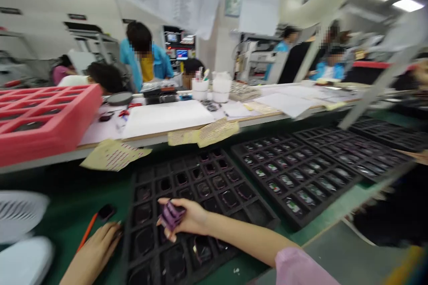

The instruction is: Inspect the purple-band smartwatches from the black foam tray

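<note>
My right hand (190, 218) is above a black compartment tray (150, 200), its fingers closed around a small stack of purple watch cases (171, 214). Many of the tray's compartments contain dark, rectangular watch-like parts (144, 240), some with purple edges. On the green tabletop (113, 187), my left hand (100, 245) lies palm down with fingers stretched out by the tray's left edge; nothing shows in its grasp. Close to its fingers are an orange stick-like tool (87, 232) and a small dark watch-like piece (106, 212).
More black trays (294, 164) of parts extend to the right. White plastic dishes (25, 258) sit at the left. Above the bench runs a shelf with a pink foam tray (67, 124), papers (167, 116) and white cups (221, 87). Several people work beyond it.
</note>
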The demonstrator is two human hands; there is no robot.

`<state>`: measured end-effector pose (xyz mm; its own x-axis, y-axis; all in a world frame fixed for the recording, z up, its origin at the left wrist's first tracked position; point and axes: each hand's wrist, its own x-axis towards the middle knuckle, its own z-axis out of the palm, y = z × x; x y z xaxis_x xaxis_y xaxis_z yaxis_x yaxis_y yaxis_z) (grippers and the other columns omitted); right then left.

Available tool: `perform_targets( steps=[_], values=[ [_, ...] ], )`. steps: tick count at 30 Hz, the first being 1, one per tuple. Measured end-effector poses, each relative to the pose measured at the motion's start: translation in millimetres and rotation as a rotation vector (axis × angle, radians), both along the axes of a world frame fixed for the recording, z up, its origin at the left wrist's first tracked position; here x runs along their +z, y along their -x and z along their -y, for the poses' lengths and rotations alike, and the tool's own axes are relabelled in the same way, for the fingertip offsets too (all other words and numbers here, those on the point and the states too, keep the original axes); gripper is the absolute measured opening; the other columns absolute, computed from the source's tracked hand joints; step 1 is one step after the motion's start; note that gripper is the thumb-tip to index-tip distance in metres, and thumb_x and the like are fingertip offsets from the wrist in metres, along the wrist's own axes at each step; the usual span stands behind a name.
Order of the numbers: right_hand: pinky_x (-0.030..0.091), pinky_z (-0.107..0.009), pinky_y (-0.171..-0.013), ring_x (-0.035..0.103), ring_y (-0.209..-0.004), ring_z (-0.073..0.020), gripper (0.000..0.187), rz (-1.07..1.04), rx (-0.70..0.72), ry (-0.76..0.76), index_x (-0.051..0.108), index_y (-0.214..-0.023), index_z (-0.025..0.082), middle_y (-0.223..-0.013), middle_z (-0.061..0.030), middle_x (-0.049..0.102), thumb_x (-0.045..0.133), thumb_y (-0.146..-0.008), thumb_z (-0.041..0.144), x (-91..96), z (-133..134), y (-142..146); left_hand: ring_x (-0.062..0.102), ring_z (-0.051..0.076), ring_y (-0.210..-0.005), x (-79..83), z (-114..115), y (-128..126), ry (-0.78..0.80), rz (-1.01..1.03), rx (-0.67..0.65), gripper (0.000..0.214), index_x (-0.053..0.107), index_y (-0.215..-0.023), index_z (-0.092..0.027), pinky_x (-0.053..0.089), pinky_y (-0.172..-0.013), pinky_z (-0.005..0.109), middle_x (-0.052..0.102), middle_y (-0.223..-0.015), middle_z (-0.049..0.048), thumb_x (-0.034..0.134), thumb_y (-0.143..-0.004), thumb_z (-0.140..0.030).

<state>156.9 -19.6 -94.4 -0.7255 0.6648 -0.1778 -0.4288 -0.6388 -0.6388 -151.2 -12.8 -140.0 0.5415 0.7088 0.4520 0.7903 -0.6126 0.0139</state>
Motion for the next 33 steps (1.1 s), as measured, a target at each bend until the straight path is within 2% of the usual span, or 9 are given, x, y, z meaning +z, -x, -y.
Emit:
perform_targets(
  steps=[5,10,13,17,23,26,29,32,33],
  values=[
    [0.039,-0.03,-0.051,0.061,-0.055,-0.0198,0.057,-0.015,-0.105,0.055,0.038,-0.134,0.017,-0.084,-0.0074,0.07,0.05,-0.083,0.039,12.0,21,-1,0.065,0.021,-0.092,27.3,26,-14,0.198,-0.038,0.095,0.033,0.06,-0.109,-0.013,0.053,-0.083,0.034,0.068,-0.102,0.012,0.035,-0.095,-0.03],
    [0.04,-0.031,-0.051,0.06,-0.058,-0.0194,0.055,0.044,-0.104,0.088,0.042,-0.135,0.017,-0.089,-0.0087,0.069,0.052,-0.084,0.037,20.7,29,-3,0.06,0.02,-0.101,41.9,34,-10,0.325,-0.072,0.199,0.023,0.06,-0.108,-0.016,0.048,-0.088,0.033,0.063,-0.108,0.0099,0.044,-0.093,-0.021],
    [0.04,-0.032,-0.05,0.059,-0.058,-0.0194,0.057,0.06,-0.11,0.092,0.041,-0.136,0.018,-0.09,-0.0085,0.069,0.052,-0.084,0.038,21.8,32,-3,0.059,0.019,-0.098,40.4,38,-10,0.331,-0.103,0.206,0.023,0.06,-0.11,-0.018,0.047,-0.084,0.031,0.062,-0.107,0.0075,0.048,-0.093,-0.028],
    [0.041,-0.032,-0.05,0.059,-0.057,-0.0199,0.061,0.074,-0.119,0.1,0.036,-0.14,0.016,-0.089,-0.0091,0.068,0.052,-0.085,0.037,22.1,32,-2,0.058,0.022,-0.095,33.2,37,-15,0.29,-0.153,0.216,0.024,0.062,-0.102,-0.015,0.044,-0.078,0.033,0.062,-0.102,0.0083,0.05,-0.092,-0.033],
    [0.041,-0.032,-0.049,0.059,-0.057,-0.0195,0.06,0.061,-0.118,0.118,0.037,-0.14,0.016,-0.089,-0.0098,0.068,0.052,-0.086,0.037,19.5,32,-1,0.057,0.02,-0.076,19.1,34,-24,0.196,-0.271,0.215,0.023,0.061,-0.077,-0.012,0.039,-0.071,0.033,0.06,-0.078,0.0067,0.045,-0.093,-0.018],
    [0.042,-0.031,-0.05,0.06,-0.058,-0.0194,0.057,0.053,-0.11,0.11,0.039,-0.138,0.016,-0.089,-0.0099,0.068,0.052,-0.087,0.038,13.9,31,0,0.056,0.019,-0.069,20.3,32,-24,0.139,-0.322,0.202,0.026,0.058,-0.069,-0.013,0.039,-0.067,0.032,0.059,-0.071,0.0051,0.046,-0.092,-0.015],
    [0.042,-0.031,-0.05,0.06,-0.058,-0.0193,0.054,0.034,-0.107,0.098,0.041,-0.137,0.017,-0.088,-0.0099,0.068,0.051,-0.088,0.038,9.6,28,1,0.057,0.019,-0.069,40.7,33,-23,0.078,-0.332,0.198,0.025,0.059,-0.074,-0.013,0.038,-0.067,0.033,0.061,-0.072,0.0048,0.044,-0.093,-0.014],
    [0.041,-0.031,-0.05,0.06,-0.057,-0.0195,0.052,0.014,-0.096,0.101,0.041,-0.135,0.016,-0.088,-0.0094,0.068,0.049,-0.088,0.037,10.5,26,1,0.06,0.019,-0.081,77.1,42,-36,0.024,-0.239,0.177,0.019,0.06,-0.095,-0.014,0.039,-0.072,0.033,0.066,-0.087,0.0063,0.04,-0.095,-0.013],
    [0.04,-0.031,-0.049,0.06,-0.057,-0.0196,0.052,0.01,-0.089,0.103,0.042,-0.135,0.016,-0.087,-0.0093,0.068,0.049,-0.088,0.037,11.6,26,1,0.061,0.018,-0.084,89.5,45,-45,-0.01,-0.116,0.131,0.018,0.059,-0.099,-0.015,0.039,-0.075,0.032,0.068,-0.091,0.0057,0.041,-0.095,-0.014]
  ],
)
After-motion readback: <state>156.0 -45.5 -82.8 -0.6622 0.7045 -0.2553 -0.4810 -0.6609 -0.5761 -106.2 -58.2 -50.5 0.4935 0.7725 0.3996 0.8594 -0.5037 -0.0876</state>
